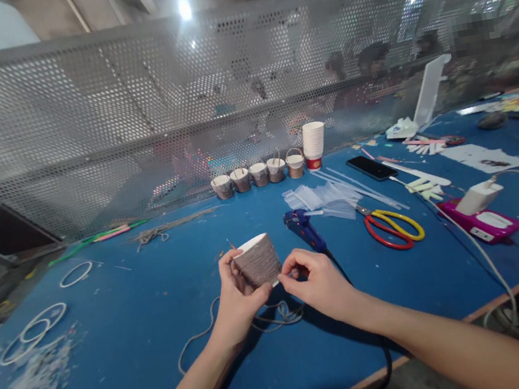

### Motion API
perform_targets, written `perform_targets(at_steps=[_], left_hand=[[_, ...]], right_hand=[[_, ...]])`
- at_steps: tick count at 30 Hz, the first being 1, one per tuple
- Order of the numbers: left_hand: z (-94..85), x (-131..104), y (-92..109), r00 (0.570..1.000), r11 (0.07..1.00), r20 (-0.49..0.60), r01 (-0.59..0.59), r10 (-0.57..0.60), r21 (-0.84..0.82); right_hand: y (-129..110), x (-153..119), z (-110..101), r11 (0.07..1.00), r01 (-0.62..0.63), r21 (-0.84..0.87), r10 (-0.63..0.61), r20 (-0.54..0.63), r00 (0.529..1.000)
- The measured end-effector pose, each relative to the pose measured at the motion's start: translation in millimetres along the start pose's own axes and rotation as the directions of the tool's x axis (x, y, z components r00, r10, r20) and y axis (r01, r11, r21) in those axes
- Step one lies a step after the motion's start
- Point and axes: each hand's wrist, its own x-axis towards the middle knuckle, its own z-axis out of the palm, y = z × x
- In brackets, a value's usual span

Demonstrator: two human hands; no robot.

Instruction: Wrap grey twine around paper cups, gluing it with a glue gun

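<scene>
A white paper cup [258,261] wrapped in grey-brown cord is tilted above the blue table. My left hand [239,294] grips it, fingers round its left side and thumb along the lower edge. My right hand [311,279] is closed in a pinch at the cup's lower right edge; what lies between thumb and finger is too small to make out. Loose grey cord [282,313] lies coiled on the table under the hands. Beyond my right hand rests a blue glue gun [306,230].
Several wrapped cups [259,174] line the mesh screen [128,123] beside stacked white cups [314,142]. Clear strips [322,197], red-and-yellow scissors [394,228], a phone [372,167] and a purple power strip [483,223] lie rightward. White rings [34,332] and scraps are at left.
</scene>
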Motion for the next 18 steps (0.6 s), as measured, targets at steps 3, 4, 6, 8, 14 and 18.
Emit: perform_targets(at_steps=[3, 4, 6, 8, 14, 18], left_hand=[[-0.8, -0.2, -0.3, 1.0, 1.0, 0.008, 0.002, -0.002, -0.003], [-0.9, -0.2, -0.5, 1.0, 1.0, 0.008, 0.001, -0.001, -0.008], [-0.9, -0.4, -0.8, 1.0, 1.0, 0.008, -0.004, 0.005, -0.025], [-0.9, -0.6, -1.0, 1.0, 0.999, 0.006, -0.006, 0.006, -0.04], [-1.3, 0.7, -1.9, 0.998, 0.996, 0.034, 0.054, -0.052, -0.068], [-0.4, 1.0, -1.8, 0.995, 0.995, 0.06, 0.081, -0.077, -0.06]], right_hand=[[0.0, 0.1, -0.5, 1.0, -0.01, 0.007, 0.01, 0.008, 1.0], [0.1, 0.2, -0.7, 1.0, -0.011, 0.007, 0.011, 0.01, 1.0], [0.4, 0.6, -1.2, 1.0, -0.012, 0.007, 0.012, 0.011, 1.0], [1.1, 1.0, -1.6, 1.0, -0.012, 0.006, 0.012, 0.013, 1.0], [1.7, 0.1, -0.1, 1.0, -0.014, -0.003, 0.014, 0.016, 1.0], [0.0, -1.4, 0.9, 1.0, -0.02, -0.01, 0.02, 0.032, 0.999]])
